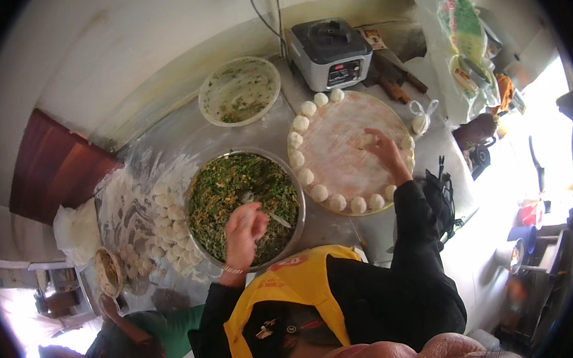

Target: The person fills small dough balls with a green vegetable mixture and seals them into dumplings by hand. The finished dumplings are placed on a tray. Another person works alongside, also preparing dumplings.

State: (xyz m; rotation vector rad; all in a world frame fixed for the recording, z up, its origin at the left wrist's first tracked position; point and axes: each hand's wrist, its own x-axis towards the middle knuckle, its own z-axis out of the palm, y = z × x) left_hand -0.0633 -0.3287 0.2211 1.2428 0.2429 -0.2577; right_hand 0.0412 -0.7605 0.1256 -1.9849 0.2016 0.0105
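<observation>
My left hand [244, 227] is over a steel bowl [302, 212] of chopped green filling [227, 182], fingers curled. A metal spoon [280, 219] rests in the filling beside it; whether my fingers touch it is unclear. Above a round floured board [333, 141] reaches my right hand [384, 148], thumb and fingers bent. Something pale and blurred lies by those fingertips, and I cannot tell if it is held. Round white filled dough balls [337, 202] line the board's rim. Left of the steel bowl lie several flattened dough pieces [174, 230] on floured metal.
A pale bowl [241, 120] with filling scraps stands at the back. Beside it are a grey appliance [330, 53], cleavers [394, 86] and a tied plastic bag [423, 119]. A co-worker [129, 341] at lower left has a hand by a small bowl [109, 273].
</observation>
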